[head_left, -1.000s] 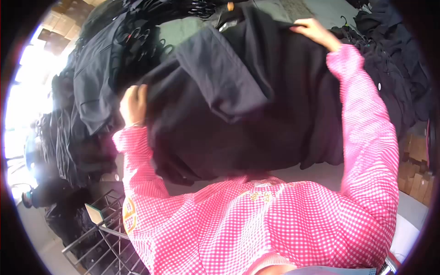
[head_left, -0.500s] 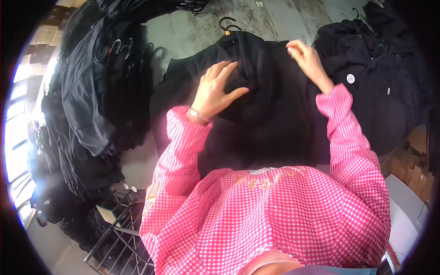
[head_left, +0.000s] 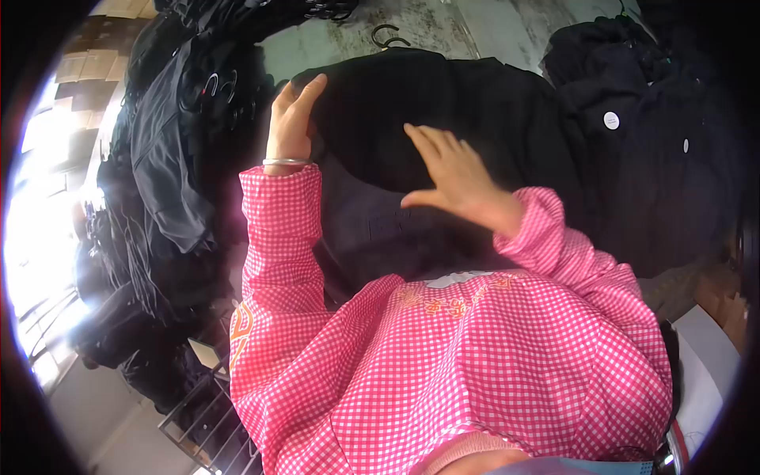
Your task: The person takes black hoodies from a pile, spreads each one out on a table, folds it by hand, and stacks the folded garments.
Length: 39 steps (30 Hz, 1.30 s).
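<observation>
A black jacket [head_left: 491,103] hangs on a black hanger [head_left: 388,36] in front of me. A dark fold of its cloth lies across the upper front, over a slightly greyer lower panel [head_left: 380,229]. My left hand [head_left: 291,123], with a bracelet at the wrist, is raised at the jacket's upper left edge. Its thumb stands apart from the fingers, and whether it touches cloth is hard to see. Over the middle of the jacket is my right hand [head_left: 459,174], slightly blurred, palm toward the cloth, thumb and fingers spread, holding nothing.
Many dark garments [head_left: 170,158] hang at the left, with hanger hooks [head_left: 222,87] showing. On the right hangs another dark jacket [head_left: 641,174] with a round white sticker [head_left: 610,120]. A metal wire rack [head_left: 214,427] stands low at the left. Cardboard boxes [head_left: 716,293] are at the right.
My left hand has moved up and left to the jacket's edge. My right hand has come down and left from the right shoulder, its fingers now spread. Dark cloth now covers the collar area.
</observation>
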Tool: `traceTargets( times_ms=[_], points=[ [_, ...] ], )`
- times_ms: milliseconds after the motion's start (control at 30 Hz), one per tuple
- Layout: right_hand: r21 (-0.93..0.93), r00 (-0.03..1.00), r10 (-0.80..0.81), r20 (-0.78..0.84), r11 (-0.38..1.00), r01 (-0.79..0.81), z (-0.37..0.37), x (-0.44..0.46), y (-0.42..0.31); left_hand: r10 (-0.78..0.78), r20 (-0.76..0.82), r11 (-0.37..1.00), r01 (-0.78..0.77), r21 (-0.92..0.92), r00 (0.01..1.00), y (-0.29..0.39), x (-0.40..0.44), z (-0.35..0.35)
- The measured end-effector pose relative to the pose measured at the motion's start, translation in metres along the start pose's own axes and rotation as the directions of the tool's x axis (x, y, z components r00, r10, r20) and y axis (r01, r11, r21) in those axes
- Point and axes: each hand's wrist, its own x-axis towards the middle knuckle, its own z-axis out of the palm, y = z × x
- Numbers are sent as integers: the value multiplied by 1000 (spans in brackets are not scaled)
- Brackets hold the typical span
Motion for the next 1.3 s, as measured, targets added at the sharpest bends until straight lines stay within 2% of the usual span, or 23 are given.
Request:
traceTargets(
  times_ms=[33, 133, 200, 233, 267, 333, 433, 500, 567, 600, 667, 867, 933, 967, 1000, 1033, 1067, 1100, 1133, 1167, 1233, 1267, 1300],
  points=[
    [-94, 1000, -23, 3, 995, 24, 12, -10, -8, 0, 2, 1000, 0, -7, 1000, -1, -2, -1],
    [-33, 975, 124, -185, 991, -132, 41, -27, -30, -11, -72, 997, 5, -83, 997, 0, -2, -1],
    [24, 958, 181, -222, 983, -180, 48, -43, -38, -10, -113, 992, -4, -125, 994, -1, -6, -4],
    [49, 962, 180, -203, 984, -174, 47, -41, -29, -2, -105, 990, -13, -142, 994, -1, -4, -6],
    [90, 944, 123, -306, 991, -99, 35, -32, -21, 6, -91, 986, -21, -164, 996, 3, -1, -7],
    [144, 927, 84, -367, 989, -33, 0, -21, -3, 23, -45, 979, -31, -203, 999, 5, 2, -16],
    [187, 913, 94, -398, 982, -19, -27, -28, -15, 3, 48, 969, 9, -247, 999, -4, 0, -40],
    [106, 966, 9, -259, 994, 19, -26, -42, -23, -67, 87, 959, 89, -268, 994, -22, -9, -56],
    [66, 978, -39, -204, 996, 53, -11, -54, -18, -181, 116, 944, 206, -257, 977, -48, -18, -73],
    [35, 985, -87, -148, 995, 93, -1, -61, -12, -182, 116, 943, 207, -261, 976, -65, -23, -81],
    [-20, 984, -175, -38, 984, 175, 8, -69, -13, -355, 59, 928, 359, -100, 933, -88, -34, -91],
    [-60, 981, -160, -107, 986, 154, -4, -56, -24, -199, 88, 945, 215, -248, 976, -105, -28, -99],
    [-4, 981, -184, 57, 983, 185, 0, -63, -19, -205, 73, 968, 214, -131, 976, -107, -26, -100],
    [25, 972, -194, 136, 981, 192, 0, -66, -18, -217, 46, 976, 215, 45, 975, -107, -29, -98],
    [56, 955, -201, 217, 979, 194, 0, -70, -17, -167, 9, 930, 155, 334, 986, -109, -36, -96],
    [54, 962, -198, 189, 980, 191, 2, -73, -16, -9, 2, 746, 5, 666, 1000, -111, -43, -93],
    [45, 970, -181, 161, 983, 176, 1, -75, -17, 233, 46, 491, -159, 857, 971, -105, -51, -82],
    [26, 977, -142, 160, 990, 139, -1, -75, -23, 449, 125, 296, -280, 913, 884, -99, -57, -66],
    [55, 996, -55, 72, 997, 51, -2, -71, -30, 599, 204, 168, -370, 914, 775, -97, -58, -50],
    [85, 999, 32, -23, 996, -30, -4, -68, -33, 669, 248, 122, -433, 893, 701, -98, -60, -34],
    [93, 995, -52, 84, 995, 44, 27, -92, -8, 632, 307, 107, -472, 875, 712, -126, -62, -5],
    [74, 997, -21, 72, 997, 15, 21, -98, -1, 594, 335, 86, -472, 877, 731, -149, -64, 6],
    [186, 998, 42, 51, 981, -51, 16, -106, 3, 552, 362, 62, -470, 881, 751, -173, -66, 15]
  ],
)
